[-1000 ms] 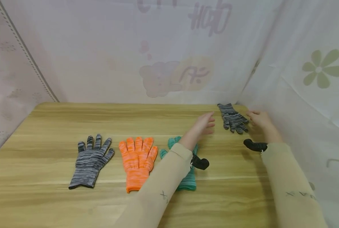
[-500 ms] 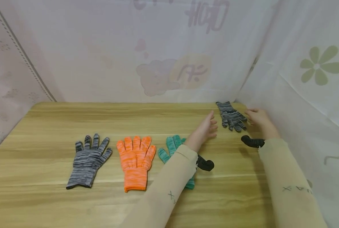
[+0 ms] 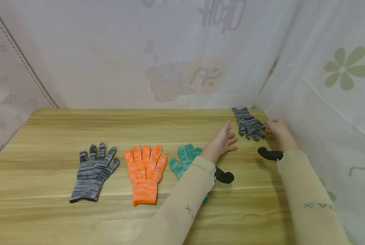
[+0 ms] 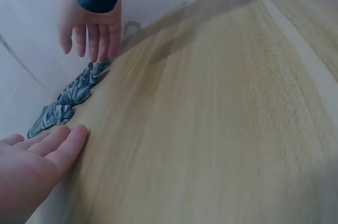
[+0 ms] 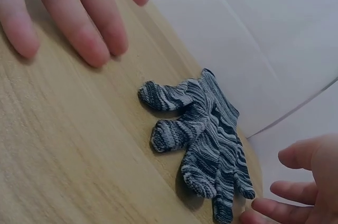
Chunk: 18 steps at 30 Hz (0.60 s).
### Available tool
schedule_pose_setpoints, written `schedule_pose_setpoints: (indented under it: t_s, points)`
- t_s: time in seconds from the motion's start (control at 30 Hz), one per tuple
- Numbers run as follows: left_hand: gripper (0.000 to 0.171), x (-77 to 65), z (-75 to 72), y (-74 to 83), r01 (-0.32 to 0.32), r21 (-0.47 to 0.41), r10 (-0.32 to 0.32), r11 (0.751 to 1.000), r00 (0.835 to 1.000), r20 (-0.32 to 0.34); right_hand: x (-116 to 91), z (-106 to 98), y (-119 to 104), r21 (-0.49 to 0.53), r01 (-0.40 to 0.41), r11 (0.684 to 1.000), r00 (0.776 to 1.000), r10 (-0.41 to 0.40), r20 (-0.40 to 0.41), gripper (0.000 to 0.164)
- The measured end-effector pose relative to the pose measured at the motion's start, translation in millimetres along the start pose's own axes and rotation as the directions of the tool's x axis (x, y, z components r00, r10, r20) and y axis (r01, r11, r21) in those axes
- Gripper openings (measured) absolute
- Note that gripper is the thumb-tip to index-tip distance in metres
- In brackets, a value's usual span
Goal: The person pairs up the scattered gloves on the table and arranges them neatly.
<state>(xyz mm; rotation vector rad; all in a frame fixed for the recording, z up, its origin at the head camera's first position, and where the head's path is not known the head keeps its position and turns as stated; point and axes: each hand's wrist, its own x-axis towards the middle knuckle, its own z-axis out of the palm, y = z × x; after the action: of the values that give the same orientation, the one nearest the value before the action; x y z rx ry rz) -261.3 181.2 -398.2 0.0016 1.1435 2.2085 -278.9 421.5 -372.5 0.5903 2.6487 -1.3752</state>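
Note:
A grey-and-black striped knit glove (image 3: 249, 124) lies at the table's back right corner, its cuff toward the back wall and its fingers toward the front right. My right hand (image 3: 279, 132) is right at the glove's fingertips, fingers relaxed and thumb apart from them, as the right wrist view shows. My left hand (image 3: 221, 141) hovers over the wood to the front left of the glove, its fingers straight and spread. It holds nothing. In the left wrist view the dark glove (image 4: 71, 97) lies between the two hands. Below my left forearm, a green glove (image 3: 185, 156) is partly hidden.
An orange glove (image 3: 145, 173) and another grey striped glove (image 3: 93, 173) lie flat to the left, fingers toward the back. Printed cloth walls (image 3: 109, 68) enclose the wooden table (image 3: 63, 224) at the back and sides. Black wrist devices (image 3: 269, 153) stick out from both sleeves.
My left hand has shifted slightly right and its fingers have spread, uncovering more of the green glove's fingers. My right hand stays beside the back glove. The view has tilted slightly.

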Motion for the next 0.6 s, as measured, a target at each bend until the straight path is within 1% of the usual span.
schedule_pose_setpoints:
  t_s: [0.1,0.3,0.4,0.6]
  points:
    - [0.071,0.4,-1.2,-2.0,0.002,-0.027,-0.002,1.000,1.000,0.014,-4,3,0,0.025,-0.023,0.999,1.000,0.022,0.006,0.061]
    - [0.074,-1.0,-2.3,-4.0,-0.014,-0.052,0.016,0.999,0.999,0.034,-10,7,-4,0.111,-0.086,0.990,0.996,0.083,0.031,0.065]
    - [0.075,-1.2,-1.3,-5.0,-0.016,-0.075,0.020,0.997,0.999,0.049,-13,8,-6,0.134,-0.094,0.986,0.995,0.091,0.035,0.065]
    - [0.075,-0.3,-1.5,-7.9,0.000,-0.111,0.009,0.994,0.997,0.076,-21,12,-8,0.157,-0.100,0.983,0.993,0.090,0.071,0.063]
